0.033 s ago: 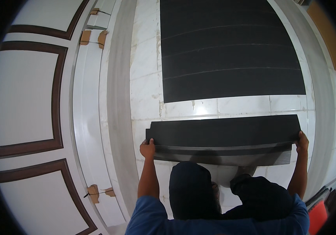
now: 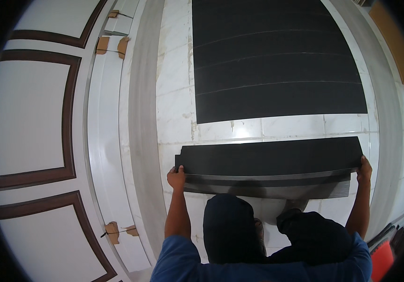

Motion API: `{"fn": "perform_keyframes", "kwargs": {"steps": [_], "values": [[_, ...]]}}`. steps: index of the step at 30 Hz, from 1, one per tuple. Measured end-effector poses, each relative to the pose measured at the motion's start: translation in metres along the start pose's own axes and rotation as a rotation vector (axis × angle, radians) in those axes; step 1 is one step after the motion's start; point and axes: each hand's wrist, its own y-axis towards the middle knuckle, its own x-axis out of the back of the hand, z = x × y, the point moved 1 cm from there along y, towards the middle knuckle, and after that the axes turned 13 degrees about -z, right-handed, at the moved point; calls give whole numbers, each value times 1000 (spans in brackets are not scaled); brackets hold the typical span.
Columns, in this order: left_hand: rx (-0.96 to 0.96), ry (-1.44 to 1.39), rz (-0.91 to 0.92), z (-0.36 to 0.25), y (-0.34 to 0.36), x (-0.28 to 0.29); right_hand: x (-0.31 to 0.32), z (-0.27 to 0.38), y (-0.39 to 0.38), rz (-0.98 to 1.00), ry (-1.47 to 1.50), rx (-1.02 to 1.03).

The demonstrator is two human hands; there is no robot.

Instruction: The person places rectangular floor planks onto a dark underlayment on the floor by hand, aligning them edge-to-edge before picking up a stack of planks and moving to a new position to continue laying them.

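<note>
My left hand [image 2: 176, 175] grips the left end of a long black plank [image 2: 270, 155], its thumb on the top face. At the opposite end, my right hand [image 2: 364, 167] holds the same plank near its lower corner. Directly beneath it, other planks [image 2: 315, 185] show a grey, lighter lower band, with a stepped edge at the left. Beyond them, a broad field of black strips [image 2: 279, 66] lies on white tiles [image 2: 291, 124], separated from the held plank by a band of tile. My bent knees in dark trousers sit just behind the planks.
At left are white panels [image 2: 25, 117] with brown trim and long white pieces [image 2: 103, 117] bound with cardboard pads. Grey strips [image 2: 385, 131] border the tiles. At right are cardboard sheets [image 2: 392, 42], a red object [image 2: 381, 261] and dark flat pieces at the lower edge.
The held plank's right end and my right hand have shifted very slightly forward, toward the top of the picture. My left hand has shifted minimally.
</note>
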Motion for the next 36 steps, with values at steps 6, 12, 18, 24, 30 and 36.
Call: {"fn": "perform_keyframes", "kwargs": {"steps": [6,12,18,24,30,36], "values": [[-40,-624,281,-1,23,-28,-2,28,18,-160,-17,256],[-134,-627,343,0,24,-75,-60,57,24,-539,-21,184],[-91,-324,304,-42,20,-111,-40,58,36,-660,-53,137],[-146,-358,246,-7,46,-128,-64,62,37,-587,-215,154],[-164,-263,288,-31,22,-119,-55,66,32,-620,-375,161],[-188,-292,298,-26,21,-112,-64,63,50,-631,-465,230]]}}
